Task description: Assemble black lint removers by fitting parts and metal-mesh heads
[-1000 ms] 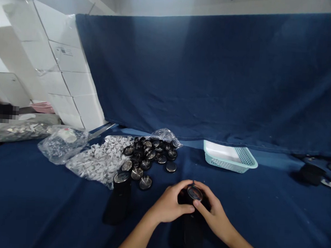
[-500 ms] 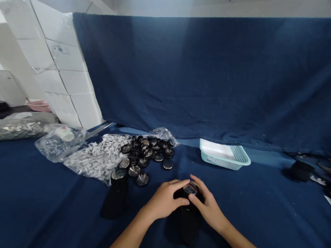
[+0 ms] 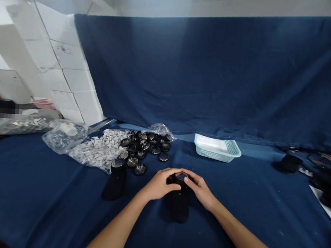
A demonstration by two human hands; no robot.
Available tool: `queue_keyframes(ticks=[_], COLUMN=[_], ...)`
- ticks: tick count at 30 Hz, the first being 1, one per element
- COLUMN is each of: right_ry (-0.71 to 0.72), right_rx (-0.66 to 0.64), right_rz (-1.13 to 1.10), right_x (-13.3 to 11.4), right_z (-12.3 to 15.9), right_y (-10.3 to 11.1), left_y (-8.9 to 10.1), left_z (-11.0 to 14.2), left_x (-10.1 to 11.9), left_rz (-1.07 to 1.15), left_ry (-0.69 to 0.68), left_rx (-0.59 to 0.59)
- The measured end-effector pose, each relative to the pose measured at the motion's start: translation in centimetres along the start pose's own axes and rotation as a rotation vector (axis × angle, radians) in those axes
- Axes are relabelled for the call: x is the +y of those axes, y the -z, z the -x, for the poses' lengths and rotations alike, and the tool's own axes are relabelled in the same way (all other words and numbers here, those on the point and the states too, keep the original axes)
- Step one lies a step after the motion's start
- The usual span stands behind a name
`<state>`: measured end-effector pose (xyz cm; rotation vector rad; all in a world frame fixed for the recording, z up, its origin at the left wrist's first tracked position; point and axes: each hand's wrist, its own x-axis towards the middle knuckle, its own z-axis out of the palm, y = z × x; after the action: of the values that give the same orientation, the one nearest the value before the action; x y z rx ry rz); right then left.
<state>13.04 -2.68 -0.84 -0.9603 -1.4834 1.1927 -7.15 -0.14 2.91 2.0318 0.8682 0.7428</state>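
The left hand [image 3: 160,183] curls around one side of a black piece [image 3: 180,207], grasping it near the shiny round top [image 3: 181,176], while the right hand [image 3: 202,191] holds the other side, its thumb at the edge of that top. The piece is right in front of the person, on the blue cloth [image 3: 232,225]. Pressure is probably best shared evenly between both hands, with fingertips around the rim so that the top sits level; pushing from one thumb alone could tilt it, and a thumb across the face may smudge the shine. Keeping the lower part steady against the soft cloth should help too. A second black piece [image 3: 115,184] lies to the left, beside a pile of round black caps [image 3: 142,143] and a clear bag of small pale parts [image 3: 96,153]. Beyond the hands is a light green basket [image 3: 214,154] with something white inside. A blue curtain [image 3: 199,73] hangs behind, next to stacked white boxes [image 3: 74,53].
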Motion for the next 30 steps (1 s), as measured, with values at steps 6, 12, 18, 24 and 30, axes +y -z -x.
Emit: queue_keyframes(ticks=[6,12,18,24,30], right_ry=[0.061,0.113,-0.016,-0.261,-0.438], right_rx=[0.033,0.052,0.044,-0.046,-0.095], right_rz=[0.041,0.064,-0.201,-0.499,-0.802], right_x=[0.7,1.7,1.4,0.6,0.4], right_z=[-0.3,-0.2,-0.2,-0.1,0.3], right_y=[-0.4,-0.7,-0.4,-0.4,-1.6], left_y=[0.0,0.1,-0.5,-1.8,-2.1], left_z=[0.1,-0.2,-0.4,-0.8,-0.2], left_x=[0.2,-0.6,-1.5,-1.5,-0.4], left_rz=[-0.050,-0.057,0.048,0.351,0.022], left_ry=[-0.053,-0.059,-0.006,0.012,-0.080], left_rx=[-0.003,-0.026,0.095,0.270,0.309])
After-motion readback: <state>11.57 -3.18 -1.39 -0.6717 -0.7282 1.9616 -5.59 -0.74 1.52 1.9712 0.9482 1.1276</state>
